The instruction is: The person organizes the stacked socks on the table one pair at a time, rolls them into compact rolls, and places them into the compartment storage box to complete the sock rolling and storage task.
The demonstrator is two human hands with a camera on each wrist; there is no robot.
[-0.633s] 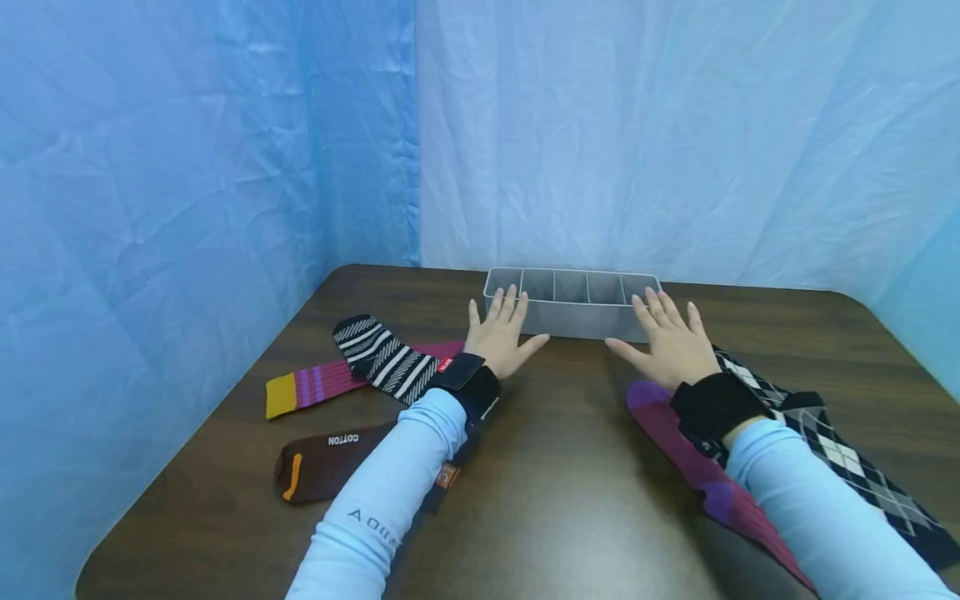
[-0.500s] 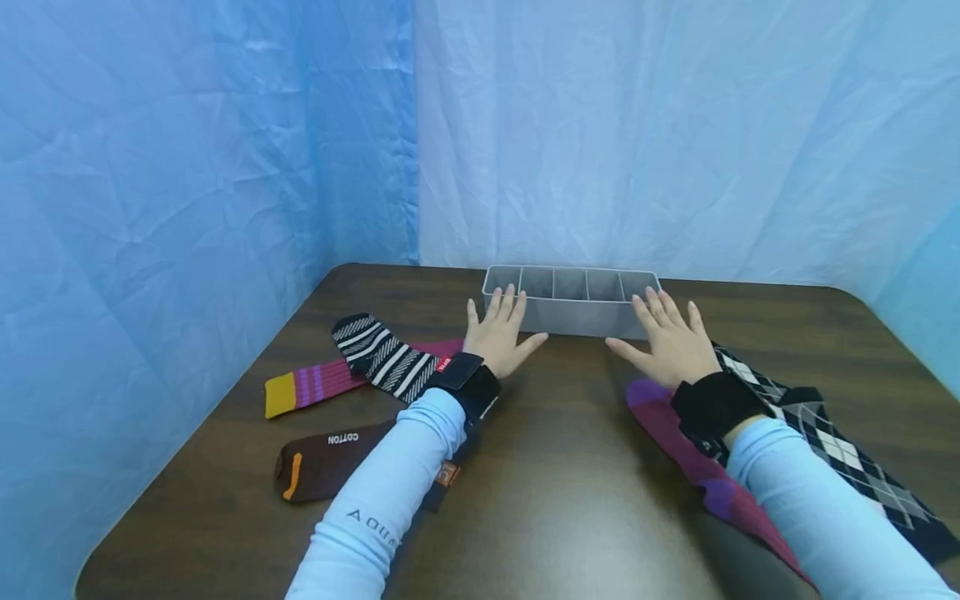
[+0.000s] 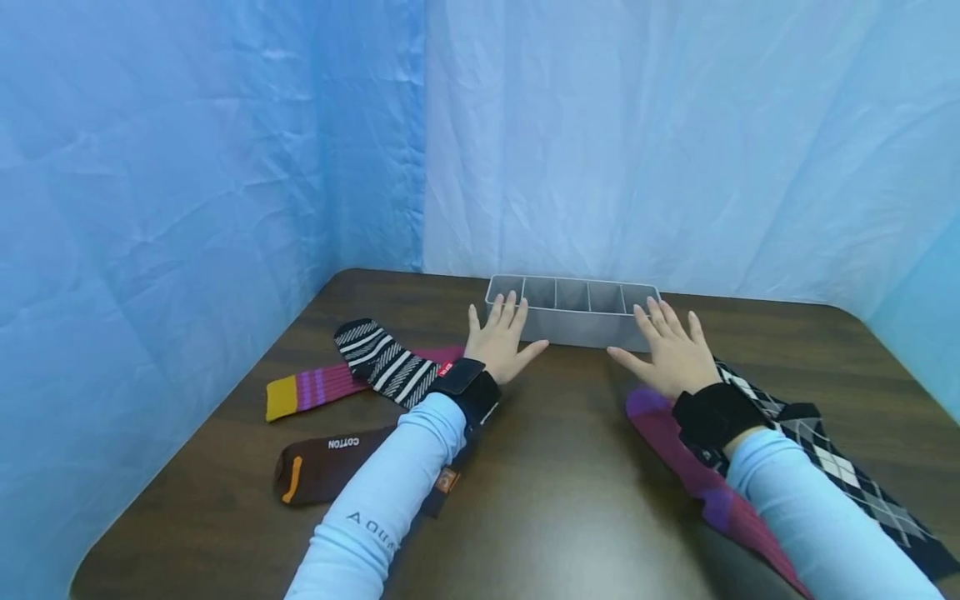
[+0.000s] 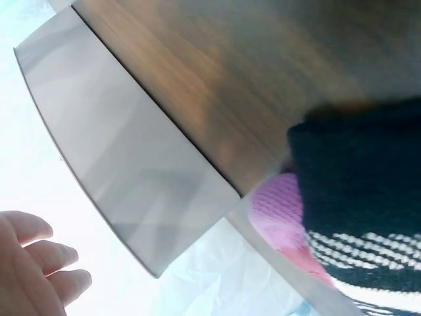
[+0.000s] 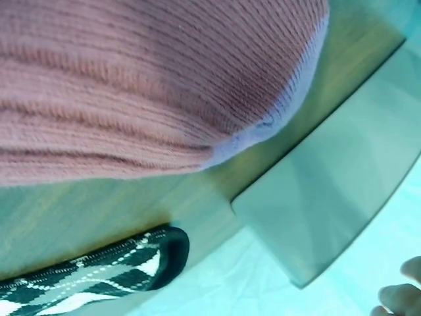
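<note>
Wooden tabletop (image 3: 555, 467): dark brown, carrying everything.
Grey organiser (image 3: 573, 312): five compartments, at the far edge between both hands.
Maroon sock (image 3: 697, 475): flat under the right forearm.
Argyle sock (image 3: 832, 454): just beside it, farther right.
Striped sock (image 3: 386, 362): lies across a pink sock (image 3: 315, 387).
Brown sock (image 3: 330, 462): nearest, left.
Left hand (image 3: 498, 337): fingers straight, holding nothing, at the organiser's left end.
Right hand (image 3: 671, 354): fingers spread, holding nothing, at its right end.

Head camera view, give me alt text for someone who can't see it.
Two open hands, left hand and right hand, rest flat on a dark wooden table before a grey divided organizer. A striped sock, pink sock and brown sock lie left; a maroon sock and argyle sock right.
</note>
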